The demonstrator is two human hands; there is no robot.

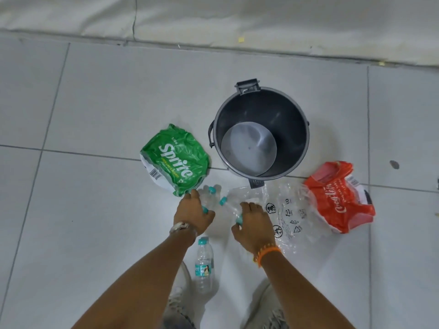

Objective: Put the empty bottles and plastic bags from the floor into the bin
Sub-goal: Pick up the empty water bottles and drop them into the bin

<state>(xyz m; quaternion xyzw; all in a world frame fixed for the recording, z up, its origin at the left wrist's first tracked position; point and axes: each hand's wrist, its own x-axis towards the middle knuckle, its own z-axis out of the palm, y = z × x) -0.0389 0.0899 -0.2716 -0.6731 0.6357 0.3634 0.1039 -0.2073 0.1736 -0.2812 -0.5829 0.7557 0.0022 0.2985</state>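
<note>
A dark grey bin (297,129) stands open on the tiled floor with nothing inside. A green Sprite plastic bag (174,160) lies to its left, a red Coca-Cola bag (337,198) to its right, and a clear plastic bag (288,210) lies between them. My left hand (193,213) is closed around clear bottles with teal caps (210,194). My right hand (255,224) grips another teal-capped bottle (237,218). One more clear bottle (203,267) lies on the floor between my forearms.
White sheeting (237,17) covers the ground beyond the tiles. My shoes (178,302) show at the bottom of the view. A small dark mark (394,164) sits on the floor at far right.
</note>
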